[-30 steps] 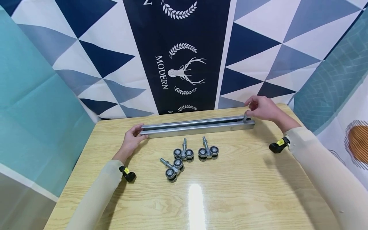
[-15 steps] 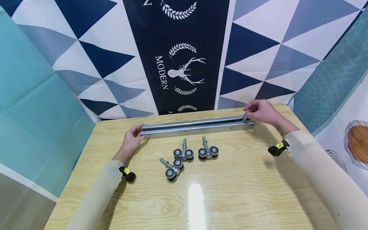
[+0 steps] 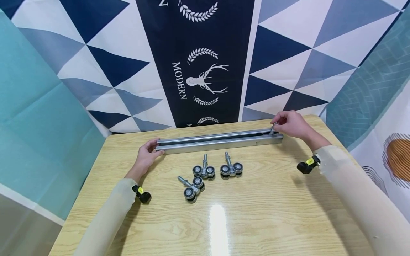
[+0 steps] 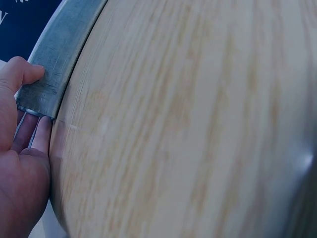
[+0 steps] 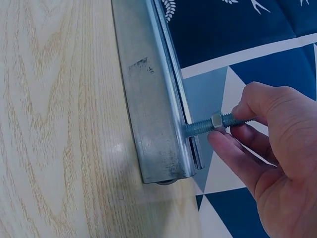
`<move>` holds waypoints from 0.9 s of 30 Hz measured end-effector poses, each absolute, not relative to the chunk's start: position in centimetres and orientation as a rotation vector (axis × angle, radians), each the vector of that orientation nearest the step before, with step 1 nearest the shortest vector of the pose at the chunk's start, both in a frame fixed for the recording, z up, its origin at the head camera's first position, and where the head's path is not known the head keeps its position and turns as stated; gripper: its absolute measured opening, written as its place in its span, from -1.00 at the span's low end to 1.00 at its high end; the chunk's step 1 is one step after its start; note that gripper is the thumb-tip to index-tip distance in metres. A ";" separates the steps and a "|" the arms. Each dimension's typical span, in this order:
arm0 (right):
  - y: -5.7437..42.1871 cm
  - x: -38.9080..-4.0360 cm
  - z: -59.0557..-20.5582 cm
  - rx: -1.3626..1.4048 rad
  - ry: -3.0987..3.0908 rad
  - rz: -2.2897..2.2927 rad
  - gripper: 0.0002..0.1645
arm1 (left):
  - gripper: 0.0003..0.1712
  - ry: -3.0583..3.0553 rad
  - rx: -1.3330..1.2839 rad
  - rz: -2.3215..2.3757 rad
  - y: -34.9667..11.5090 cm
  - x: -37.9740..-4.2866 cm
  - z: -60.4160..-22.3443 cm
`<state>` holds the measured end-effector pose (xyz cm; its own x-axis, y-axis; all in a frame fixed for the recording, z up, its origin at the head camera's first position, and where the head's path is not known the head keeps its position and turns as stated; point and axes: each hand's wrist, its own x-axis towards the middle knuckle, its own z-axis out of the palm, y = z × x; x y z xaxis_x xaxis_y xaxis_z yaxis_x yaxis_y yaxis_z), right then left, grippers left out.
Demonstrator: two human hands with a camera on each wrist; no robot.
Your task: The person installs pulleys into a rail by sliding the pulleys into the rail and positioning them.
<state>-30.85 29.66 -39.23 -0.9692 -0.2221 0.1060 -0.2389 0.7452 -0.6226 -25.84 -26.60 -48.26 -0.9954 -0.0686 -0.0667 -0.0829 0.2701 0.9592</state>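
A long metal rail (image 3: 221, 143) with a slot along its top lies on the table. My left hand (image 3: 146, 156) holds its left end; in the left wrist view the thumb (image 4: 30, 74) lies on the side face and fingers reach around the open end. At the right end, my right hand (image 3: 292, 124) pinches the threaded bolt of a roller trolley (image 5: 200, 127). That bolt, with a nut on it, sticks out of the slot. The trolley's wheels are mostly hidden inside the rail; a small curved edge shows under its end.
Three more roller trolleys lie in front of the rail: one at the right (image 3: 231, 170), one in the middle (image 3: 204, 171) and one nearer me (image 3: 194, 189). Behind the wooden table (image 3: 256, 217) hangs a patterned cloth (image 3: 205, 71).
My right hand has shifted slightly down, and the bolt's top now shows between its fingers. The left hand, rail and loose trolleys look the same.
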 end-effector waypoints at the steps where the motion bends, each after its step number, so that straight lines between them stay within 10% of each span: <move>1: 29.6 -30.9 -39.2 0.386 -2.911 1.046 -0.85 | -0.25 2.490 -0.150 1.891 -26.6 -25.8 -48.3; 27: 26.7 -31.2 -39.7 0.462 -2.840 1.125 -0.93 | -0.24 2.502 -0.169 1.882 -26.4 -25.8 -48.1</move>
